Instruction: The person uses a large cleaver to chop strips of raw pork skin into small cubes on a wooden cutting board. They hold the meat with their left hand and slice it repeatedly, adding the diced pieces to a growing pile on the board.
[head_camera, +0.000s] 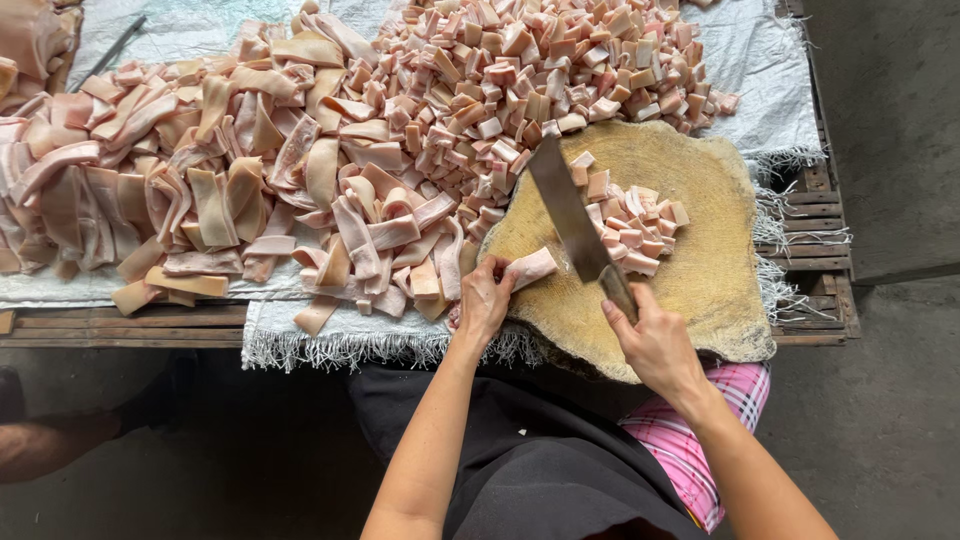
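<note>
A round wooden chopping block (700, 270) lies in front of me. My left hand (483, 303) holds a pale pink strip of pork skin (530, 266) at the block's left edge. My right hand (655, 340) grips the handle of a cleaver (568, 208), its blade raised edge-on over the block just right of the strip. A small heap of cut pieces (632, 222) lies on the block to the right of the blade.
Long uncut strips (200, 170) are heaped to the left on a white woven sheet (750, 60). A large pile of diced pieces (540, 70) sits behind the block. Wooden pallet slats (120, 325) run beneath. Grey floor lies to the right.
</note>
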